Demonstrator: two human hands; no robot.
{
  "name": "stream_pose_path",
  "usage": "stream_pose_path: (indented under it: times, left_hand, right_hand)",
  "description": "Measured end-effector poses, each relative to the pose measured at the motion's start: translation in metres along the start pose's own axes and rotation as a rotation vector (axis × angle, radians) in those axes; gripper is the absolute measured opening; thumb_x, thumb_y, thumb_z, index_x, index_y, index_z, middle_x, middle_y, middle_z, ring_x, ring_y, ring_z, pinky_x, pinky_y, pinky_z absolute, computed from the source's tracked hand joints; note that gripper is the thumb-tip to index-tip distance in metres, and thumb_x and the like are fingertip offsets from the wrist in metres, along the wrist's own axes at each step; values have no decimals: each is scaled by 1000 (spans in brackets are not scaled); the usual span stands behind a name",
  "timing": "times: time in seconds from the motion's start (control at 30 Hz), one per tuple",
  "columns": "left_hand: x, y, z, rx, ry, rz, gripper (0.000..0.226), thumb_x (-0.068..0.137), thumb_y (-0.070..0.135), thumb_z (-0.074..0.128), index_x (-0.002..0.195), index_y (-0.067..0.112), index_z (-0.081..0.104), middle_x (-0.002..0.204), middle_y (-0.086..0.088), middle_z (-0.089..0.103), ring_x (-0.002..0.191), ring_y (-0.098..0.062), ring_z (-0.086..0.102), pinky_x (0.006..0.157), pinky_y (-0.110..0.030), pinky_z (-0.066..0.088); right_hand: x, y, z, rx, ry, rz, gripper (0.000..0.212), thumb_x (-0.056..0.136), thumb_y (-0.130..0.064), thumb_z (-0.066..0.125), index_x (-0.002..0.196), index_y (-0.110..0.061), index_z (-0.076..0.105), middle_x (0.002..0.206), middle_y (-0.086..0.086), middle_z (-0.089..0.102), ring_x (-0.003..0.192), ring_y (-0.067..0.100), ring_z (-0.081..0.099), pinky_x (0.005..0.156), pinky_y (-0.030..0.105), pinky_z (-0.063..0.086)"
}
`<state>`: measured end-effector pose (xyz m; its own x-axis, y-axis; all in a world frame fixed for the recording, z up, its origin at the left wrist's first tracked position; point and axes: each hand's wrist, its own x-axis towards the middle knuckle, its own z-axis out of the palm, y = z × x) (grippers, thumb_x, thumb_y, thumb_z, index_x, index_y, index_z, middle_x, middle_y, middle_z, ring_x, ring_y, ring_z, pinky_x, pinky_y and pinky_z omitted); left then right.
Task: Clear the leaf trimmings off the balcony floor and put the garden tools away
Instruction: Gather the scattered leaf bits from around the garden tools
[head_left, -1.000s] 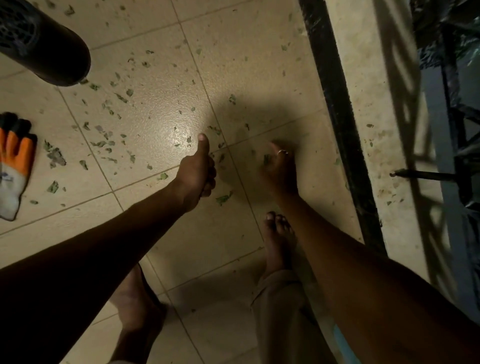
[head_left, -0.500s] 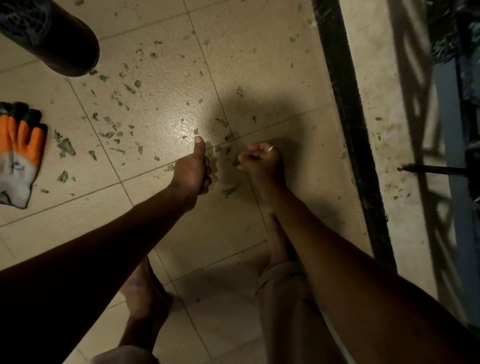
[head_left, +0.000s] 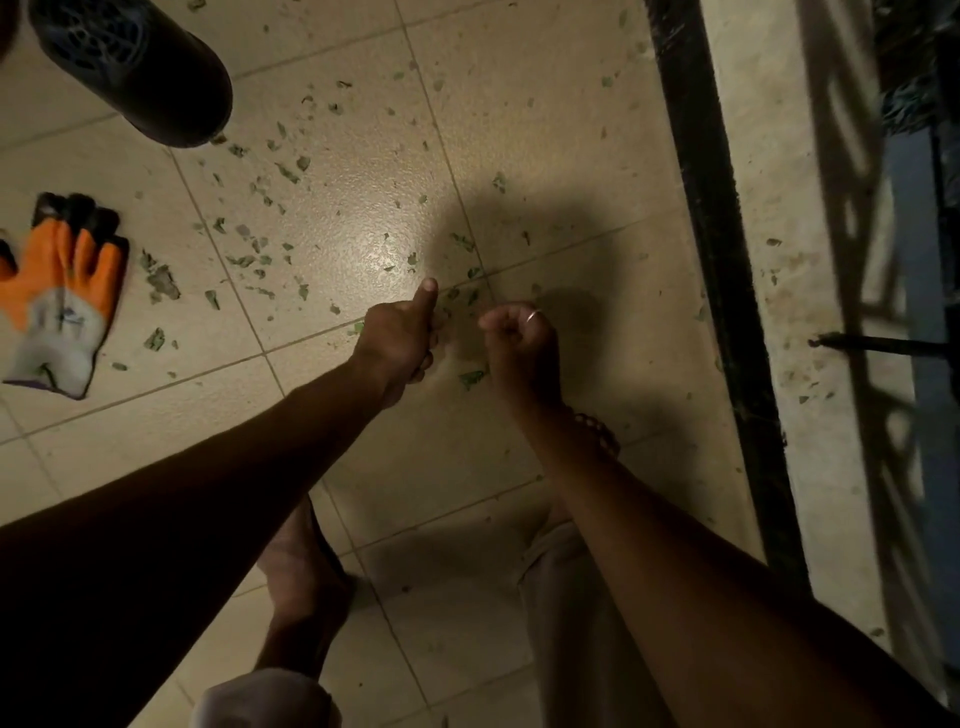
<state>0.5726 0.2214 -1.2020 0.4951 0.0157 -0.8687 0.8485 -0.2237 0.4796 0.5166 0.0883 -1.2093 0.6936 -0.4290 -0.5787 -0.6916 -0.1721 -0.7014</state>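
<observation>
Shows left hand (head_left: 397, 340) fisted with thumb out and right hand (head_left: 519, 345) curled just beside it, contents impossible to tell, low over balcony floor (head_left: 545, 104) strewn with leaf trimmings (head_left: 471, 378); pays to pinch nearest scraps first, then work outward toward orange glove (head_left: 62, 296).

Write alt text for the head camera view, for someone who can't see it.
Seen from above, a person's left hand and right hand, fingers curled, hover over a tiled floor strewn with green leaf trimmings. An orange and grey glove lies at the left, near a dark round object.
</observation>
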Motion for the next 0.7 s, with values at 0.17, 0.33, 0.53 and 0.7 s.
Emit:
stream_pose_path:
  times: [0.17,0.33,0.53,0.7]
  left_hand:
    - [-2,-8,-10,24,-18,-18,62,103,66,35,62,19,43,43,8,41,36,-9,33,39,-19,25]
    - [0,-22,-17,22,-32,-65,66,101,72,24,60,22,39,47,6,39,38,-10,32,41,-20,24]
    - [-3,-34,-24,0,29,-64,63,103,67,30,65,21,51,44,11,47,38,-7,38,43,-20,28]
    - [-10,-26,-22,-44,35,-64,67,101,70,34,83,14,67,58,3,53,49,-11,42,46,-21,32]
  right_hand:
    - [-4,65,19,-740,-176,-289,40,86,-30,72,123,-18,68,127,11,60,115,28,59,87,37,54]
    - [-4,91,31,-826,-158,-331,19,93,-13,59,108,-9,70,117,12,60,109,30,56,81,30,44]
    - [-8,62,32,-442,-166,-94,17,93,-24,67,105,-15,76,101,1,75,94,13,68,73,18,48]
    - [-23,12,38,42,-295,23,9,85,-23,78,88,-28,71,79,-14,74,78,0,71,69,19,54]
